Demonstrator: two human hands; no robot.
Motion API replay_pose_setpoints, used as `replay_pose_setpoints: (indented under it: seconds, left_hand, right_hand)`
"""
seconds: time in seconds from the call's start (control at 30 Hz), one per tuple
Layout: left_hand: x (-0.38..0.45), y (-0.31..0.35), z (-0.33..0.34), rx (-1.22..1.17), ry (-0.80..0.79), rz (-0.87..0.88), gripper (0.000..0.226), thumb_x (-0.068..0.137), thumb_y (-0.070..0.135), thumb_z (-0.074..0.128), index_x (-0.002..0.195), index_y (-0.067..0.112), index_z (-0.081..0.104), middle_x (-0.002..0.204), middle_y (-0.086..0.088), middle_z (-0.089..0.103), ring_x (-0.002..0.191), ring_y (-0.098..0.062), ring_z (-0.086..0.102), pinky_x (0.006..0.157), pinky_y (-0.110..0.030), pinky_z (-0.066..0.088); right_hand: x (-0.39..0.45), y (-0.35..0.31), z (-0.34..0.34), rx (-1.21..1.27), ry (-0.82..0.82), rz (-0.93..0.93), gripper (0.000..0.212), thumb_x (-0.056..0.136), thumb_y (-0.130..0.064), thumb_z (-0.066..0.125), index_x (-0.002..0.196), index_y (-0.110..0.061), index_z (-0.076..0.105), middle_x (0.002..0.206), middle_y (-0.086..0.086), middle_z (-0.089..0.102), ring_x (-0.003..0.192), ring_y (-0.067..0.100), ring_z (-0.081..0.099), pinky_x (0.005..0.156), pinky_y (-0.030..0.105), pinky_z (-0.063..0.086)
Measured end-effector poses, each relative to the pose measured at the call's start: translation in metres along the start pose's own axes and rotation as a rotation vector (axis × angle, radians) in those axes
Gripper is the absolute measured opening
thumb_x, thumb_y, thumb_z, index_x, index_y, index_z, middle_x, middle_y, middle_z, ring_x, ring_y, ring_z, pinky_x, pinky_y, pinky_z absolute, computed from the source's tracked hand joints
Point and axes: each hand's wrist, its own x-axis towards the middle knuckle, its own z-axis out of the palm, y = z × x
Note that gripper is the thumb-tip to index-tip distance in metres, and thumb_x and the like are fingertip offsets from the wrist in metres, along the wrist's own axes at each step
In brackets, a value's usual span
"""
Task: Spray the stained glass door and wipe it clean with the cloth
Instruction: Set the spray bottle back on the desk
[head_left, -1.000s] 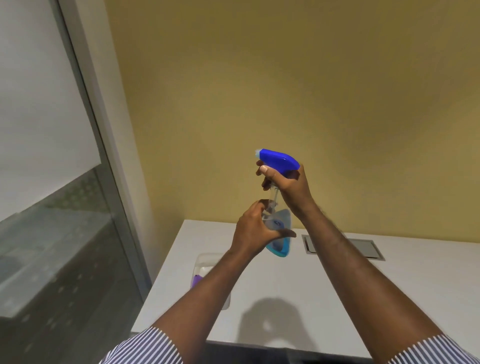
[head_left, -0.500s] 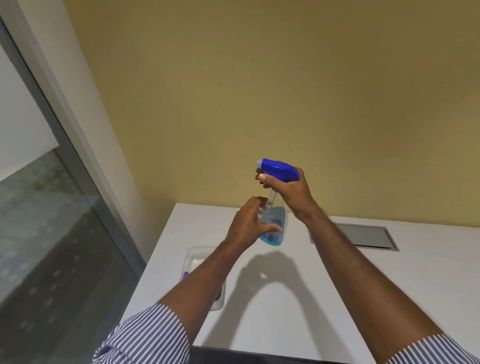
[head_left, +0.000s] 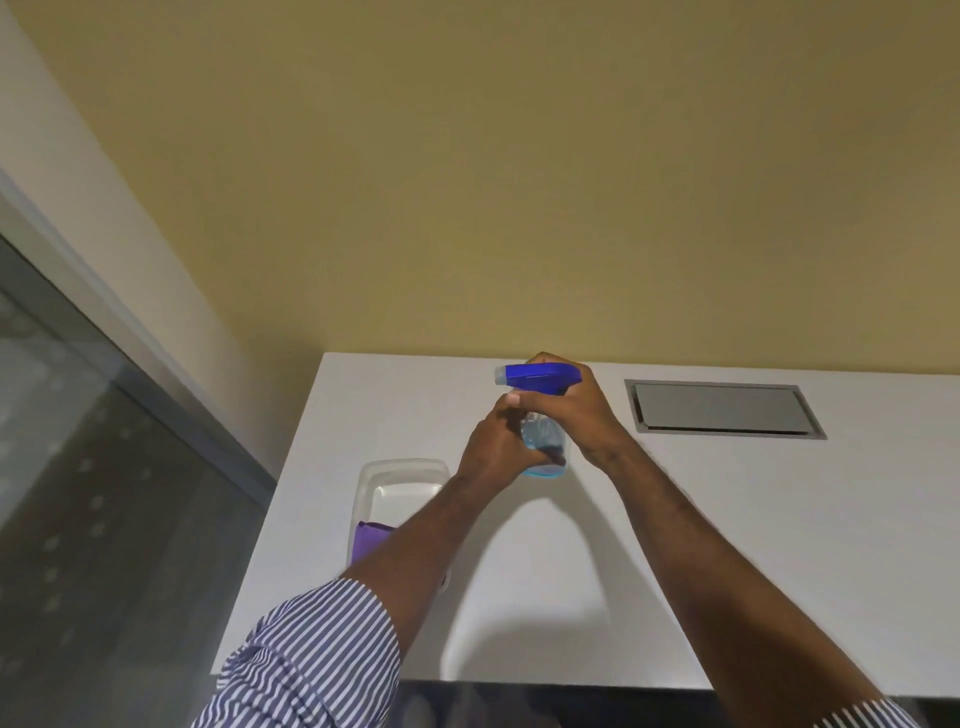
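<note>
A clear spray bottle (head_left: 543, 446) with a blue trigger head and a little blue liquid is held low over the white table (head_left: 727, 545). My right hand (head_left: 576, 410) grips its neck and trigger head. My left hand (head_left: 498, 447) wraps the bottle's body from the left. A purple cloth (head_left: 370, 541) lies in a clear plastic tray (head_left: 400, 470) at the table's left, partly hidden by my left forearm. The glass door (head_left: 98, 493) fills the left edge of the view, speckled with spots.
A grey metal hatch (head_left: 719, 409) is set flush in the table top at the back right. A yellow wall (head_left: 519, 182) stands behind the table. The door's grey frame (head_left: 130, 332) runs diagonally between wall and glass.
Both hands have lowered the spray bottle from chest height down close to the table top. The view has turned right, so less of the glass door shows.
</note>
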Motion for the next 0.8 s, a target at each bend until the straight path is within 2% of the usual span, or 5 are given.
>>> replay_pose_setpoints:
  seconds: [0.2,0.3,0.37,0.53,0.8]
  left_hand:
    - [0.021,-0.041,0.023,-0.035,-0.033,-0.045,0.088,0.054,0.056,0.089,0.129,0.039,0.046,0.107,0.020,0.066,0.097,-0.005,0.066,0.088,-0.035,0.060]
    - [0.030,-0.058,0.033,-0.060,-0.070,-0.063,0.089,0.057,0.057,0.089,0.132,0.038,0.045,0.113,0.021,0.064,0.102,-0.005,0.064,0.093,-0.034,0.059]
    - [0.036,-0.066,0.037,-0.068,-0.094,-0.065,0.088,0.059,0.056,0.089,0.133,0.040,0.044,0.119,0.019,0.064,0.107,-0.007,0.065,0.095,-0.035,0.059]
    - [0.045,-0.082,0.048,-0.114,-0.146,-0.087,0.085,0.061,0.053,0.089,0.133,0.043,0.043,0.121,0.019,0.063,0.111,-0.010,0.065,0.096,-0.039,0.060]
    - [0.041,-0.102,0.053,-0.079,-0.163,-0.085,0.084,0.063,0.053,0.087,0.132,0.032,0.044,0.122,0.011,0.062,0.109,-0.014,0.065,0.097,-0.039,0.060]
  right_hand:
    - [0.017,0.043,-0.003,-0.014,-0.012,0.074,0.024,0.083,-0.002,0.080,0.084,-0.019,0.063,0.072,-0.013,0.062,0.071,0.007,0.060,0.064,0.015,0.047]
    - [0.024,0.060,-0.005,0.003,0.006,0.090,0.023,0.078,-0.012,0.082,0.087,-0.021,0.063,0.073,-0.016,0.063,0.073,0.007,0.061,0.064,0.014,0.047]
    - [0.027,0.069,-0.006,0.014,0.023,0.093,0.022,0.075,-0.019,0.080,0.088,-0.020,0.063,0.074,-0.015,0.063,0.075,0.010,0.060,0.065,0.016,0.048]
    - [0.034,0.091,-0.010,0.033,0.033,0.098,0.019,0.078,-0.018,0.078,0.091,-0.016,0.064,0.077,-0.008,0.064,0.076,0.011,0.062,0.066,0.019,0.051]
    - [0.039,0.115,-0.010,-0.002,-0.007,0.104,0.031,0.081,-0.022,0.076,0.103,-0.005,0.064,0.083,-0.002,0.066,0.081,0.015,0.063,0.070,0.023,0.053]
